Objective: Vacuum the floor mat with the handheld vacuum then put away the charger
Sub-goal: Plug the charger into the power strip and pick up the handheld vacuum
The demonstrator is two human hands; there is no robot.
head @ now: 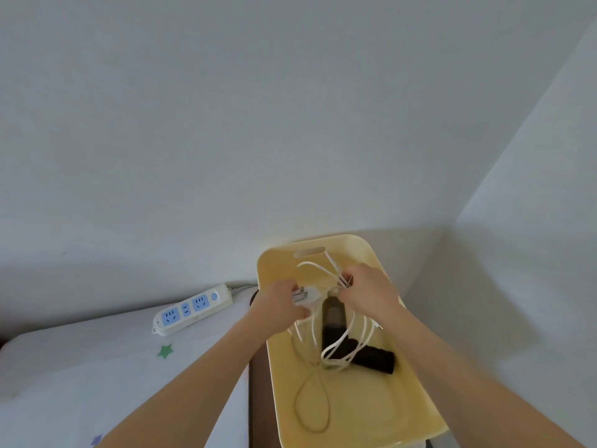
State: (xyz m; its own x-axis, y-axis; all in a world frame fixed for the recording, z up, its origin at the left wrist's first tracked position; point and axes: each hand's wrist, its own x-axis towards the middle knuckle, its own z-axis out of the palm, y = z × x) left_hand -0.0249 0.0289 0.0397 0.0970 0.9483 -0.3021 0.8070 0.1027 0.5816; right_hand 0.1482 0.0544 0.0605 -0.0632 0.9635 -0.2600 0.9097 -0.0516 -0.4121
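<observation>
Yellow basket (410,402), left hand (277,303) grips charger (310,294) pointing left, right hand (370,292) pinches cable (337,345)

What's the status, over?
Left hand grips charger. Right hand pinches cable loops over bin. Vacuum lies in bin beneath.

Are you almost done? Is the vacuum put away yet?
Nearly. The black vacuum already lies in the yellow bin, so vacuuming looks finished. The left hand holds the white charger and the right hand pinches its cable above the bin. Still left: laying them inside.
</observation>
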